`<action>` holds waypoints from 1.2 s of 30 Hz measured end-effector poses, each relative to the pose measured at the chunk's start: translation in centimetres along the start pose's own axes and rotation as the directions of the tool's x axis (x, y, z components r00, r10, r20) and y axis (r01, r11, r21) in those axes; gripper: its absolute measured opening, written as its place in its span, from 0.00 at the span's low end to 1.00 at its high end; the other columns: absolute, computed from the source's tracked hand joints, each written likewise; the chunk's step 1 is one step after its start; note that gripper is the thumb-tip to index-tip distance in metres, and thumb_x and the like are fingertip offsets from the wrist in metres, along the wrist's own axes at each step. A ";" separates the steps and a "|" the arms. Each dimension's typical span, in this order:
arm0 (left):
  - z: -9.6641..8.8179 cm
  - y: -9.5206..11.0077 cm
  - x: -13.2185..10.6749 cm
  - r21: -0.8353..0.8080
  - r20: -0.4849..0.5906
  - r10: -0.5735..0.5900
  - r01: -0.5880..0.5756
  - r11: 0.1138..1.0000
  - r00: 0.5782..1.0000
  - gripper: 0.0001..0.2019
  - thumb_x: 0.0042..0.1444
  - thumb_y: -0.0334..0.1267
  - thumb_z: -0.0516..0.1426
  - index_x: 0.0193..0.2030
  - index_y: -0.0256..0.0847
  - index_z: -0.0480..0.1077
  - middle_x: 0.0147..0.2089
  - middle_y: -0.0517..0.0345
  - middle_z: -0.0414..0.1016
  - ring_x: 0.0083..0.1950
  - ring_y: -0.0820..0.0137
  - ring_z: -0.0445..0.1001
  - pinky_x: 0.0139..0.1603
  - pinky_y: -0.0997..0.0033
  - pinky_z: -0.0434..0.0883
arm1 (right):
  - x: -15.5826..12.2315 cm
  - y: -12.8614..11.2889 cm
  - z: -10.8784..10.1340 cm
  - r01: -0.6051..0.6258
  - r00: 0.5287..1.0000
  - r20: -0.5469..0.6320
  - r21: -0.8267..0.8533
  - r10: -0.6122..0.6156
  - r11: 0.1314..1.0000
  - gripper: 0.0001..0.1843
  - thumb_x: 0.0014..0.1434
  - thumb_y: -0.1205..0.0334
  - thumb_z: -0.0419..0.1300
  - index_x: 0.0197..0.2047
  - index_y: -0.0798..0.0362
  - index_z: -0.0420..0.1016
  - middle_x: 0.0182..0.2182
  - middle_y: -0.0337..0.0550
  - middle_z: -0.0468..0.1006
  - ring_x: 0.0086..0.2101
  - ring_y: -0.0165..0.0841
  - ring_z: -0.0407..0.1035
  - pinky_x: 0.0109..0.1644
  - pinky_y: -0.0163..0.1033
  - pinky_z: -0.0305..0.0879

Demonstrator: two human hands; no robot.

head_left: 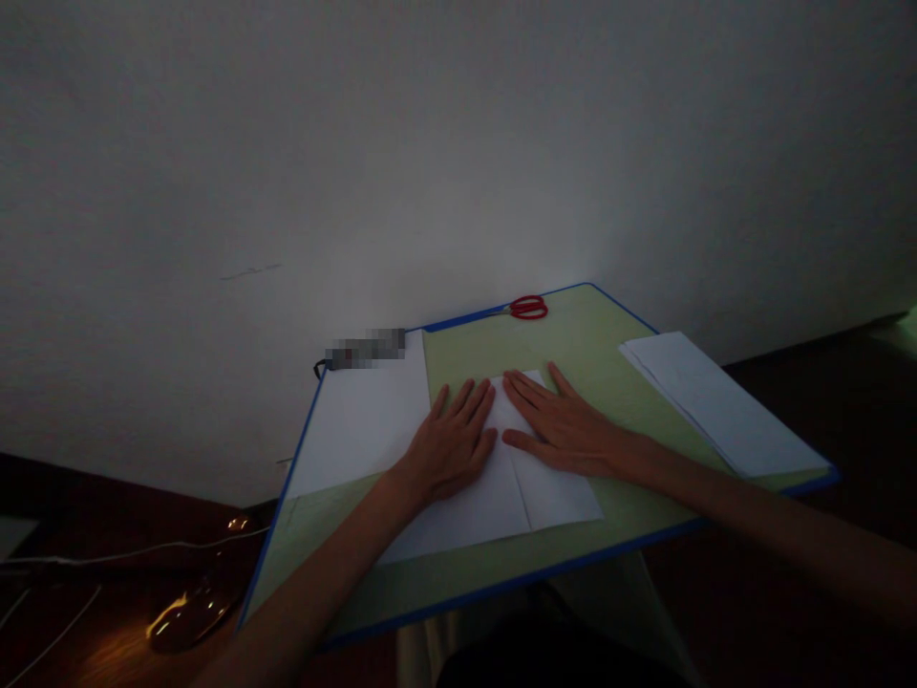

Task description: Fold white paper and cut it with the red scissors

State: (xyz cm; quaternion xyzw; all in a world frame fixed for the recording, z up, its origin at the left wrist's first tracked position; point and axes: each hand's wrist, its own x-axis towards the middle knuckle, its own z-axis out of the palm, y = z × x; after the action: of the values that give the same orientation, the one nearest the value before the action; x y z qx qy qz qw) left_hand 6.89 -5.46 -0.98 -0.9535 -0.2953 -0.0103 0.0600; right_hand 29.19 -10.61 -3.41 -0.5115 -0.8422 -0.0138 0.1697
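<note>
A white sheet of paper (473, 521) lies on the pale green tabletop in front of me, with a crease or folded edge running down it right of its middle. Flat on its left part rests my left hand (455, 440), fingers stretched out and pointing away from me. My right hand (555, 420) presses on the paper's right part, its fingers spread and angled toward the left hand. The fingertips of both hands come close together near the far end of the crease, with a small gap between them. Neither hand grips anything.
Red-handled scissors (528, 307) lie at the far edge of the blue-rimmed table (573, 334). Another white sheet (373, 420) is at the left, with a blurred-out dark object (365, 349) on its far edge. A paper stack (723, 406) lies right. A wall (458, 153) stands behind.
</note>
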 end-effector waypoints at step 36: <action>-0.3 0.0 0.0 0.016 0.016 -0.001 0.001 1.000 1.000 0.30 0.73 0.45 0.39 0.77 0.31 0.47 0.79 0.43 0.47 0.79 0.55 0.46 0.77 0.45 0.47 | -0.2 -0.6 0.0 -0.049 0.999 0.000 0.000 0.049 0.999 0.47 0.70 0.33 0.36 0.76 0.63 0.49 0.73 0.64 0.53 0.72 0.48 0.48 0.75 0.66 0.31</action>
State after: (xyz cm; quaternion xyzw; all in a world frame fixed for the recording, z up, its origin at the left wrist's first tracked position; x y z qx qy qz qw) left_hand 6.89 -5.55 -0.73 -0.9529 -0.2962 -0.0005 0.0652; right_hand 28.82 -11.07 -3.35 -0.5322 -0.8294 -0.0095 0.1699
